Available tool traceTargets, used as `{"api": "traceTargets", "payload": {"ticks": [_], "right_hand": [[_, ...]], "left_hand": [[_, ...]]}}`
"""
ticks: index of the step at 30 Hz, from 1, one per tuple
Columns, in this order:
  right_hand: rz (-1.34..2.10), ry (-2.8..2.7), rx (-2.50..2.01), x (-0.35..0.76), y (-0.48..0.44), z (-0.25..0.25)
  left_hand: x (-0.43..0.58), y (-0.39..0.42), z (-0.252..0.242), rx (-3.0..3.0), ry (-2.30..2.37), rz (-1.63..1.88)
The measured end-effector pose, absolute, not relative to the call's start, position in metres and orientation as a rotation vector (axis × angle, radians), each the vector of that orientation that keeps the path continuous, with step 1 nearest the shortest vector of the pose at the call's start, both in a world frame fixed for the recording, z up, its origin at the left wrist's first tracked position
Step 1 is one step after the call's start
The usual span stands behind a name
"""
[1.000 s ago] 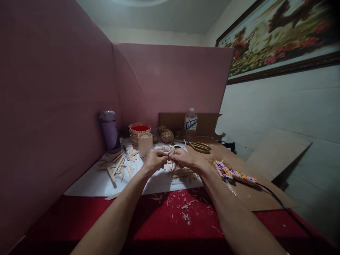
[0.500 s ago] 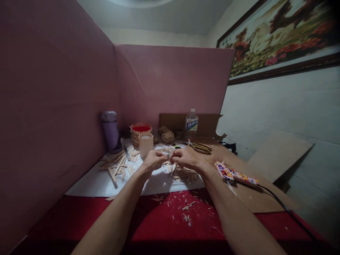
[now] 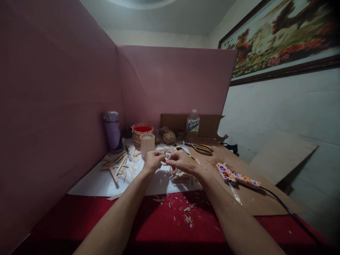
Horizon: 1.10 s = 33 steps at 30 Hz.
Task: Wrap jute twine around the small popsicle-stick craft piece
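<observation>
My left hand (image 3: 154, 161) and my right hand (image 3: 183, 162) meet over the white paper (image 3: 90, 182), fingertips pinched close together. Between them runs a thin strand of twine, mostly hidden by the fingers. A pale curl of it shows above my right hand. Just behind my left hand stands a small cup of upright wooden sticks (image 3: 147, 145). Under my right hand lies a tangled heap of pale strands (image 3: 183, 176). Behind the cup are a larger stick-sided basket with a red inside (image 3: 138, 136) and a ball of twine (image 3: 169, 136).
Loose wooden sticks (image 3: 117, 166) and a knife (image 3: 128, 153) lie left. At right are golden-handled scissors (image 3: 203, 148) and a flower-patterned glue gun (image 3: 236, 176) with its cord on brown board. A purple bottle (image 3: 113, 132) and a clear bottle (image 3: 193, 124) stand behind. Scraps litter the red cloth (image 3: 164, 226).
My fingertips have shifted slightly left and a little lower, still close together. A yellow-and-black tool behind my right hand shows more now. The view has shifted slightly.
</observation>
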State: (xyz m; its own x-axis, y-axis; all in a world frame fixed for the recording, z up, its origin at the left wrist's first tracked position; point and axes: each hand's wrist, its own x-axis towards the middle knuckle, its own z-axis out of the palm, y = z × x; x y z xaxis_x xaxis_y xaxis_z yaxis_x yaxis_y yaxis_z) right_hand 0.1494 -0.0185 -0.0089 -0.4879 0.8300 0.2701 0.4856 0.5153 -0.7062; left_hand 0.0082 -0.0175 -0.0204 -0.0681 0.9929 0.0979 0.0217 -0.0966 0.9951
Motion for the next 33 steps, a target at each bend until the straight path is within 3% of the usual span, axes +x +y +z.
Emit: {"api": "traceTargets", "payload": {"ticks": [5,11,17,26,33], "right_hand": [[0.714,-2.213,-1.148,0.143,-0.017,-0.022],[0.209,-1.789,-1.169,0.147,-0.02,-0.006],[0.886,-1.85,-1.0,0.14,-0.016,-0.009],[0.802,-1.903,-1.166,0.151,-0.01,-0.01],[1.159,-1.819,-1.117,0.156,-0.013,-0.012]], "left_hand": [[0.006,-0.02,-0.017,0.994,0.977,1.298],[0.007,-0.023,-0.013,0.951,0.931,1.327],[0.013,-0.025,-0.016,1.084,0.943,1.289],[0.016,-0.027,-0.014,1.312,1.01,1.21],[0.016,-0.027,-0.012,1.407,0.999,1.151]]}}
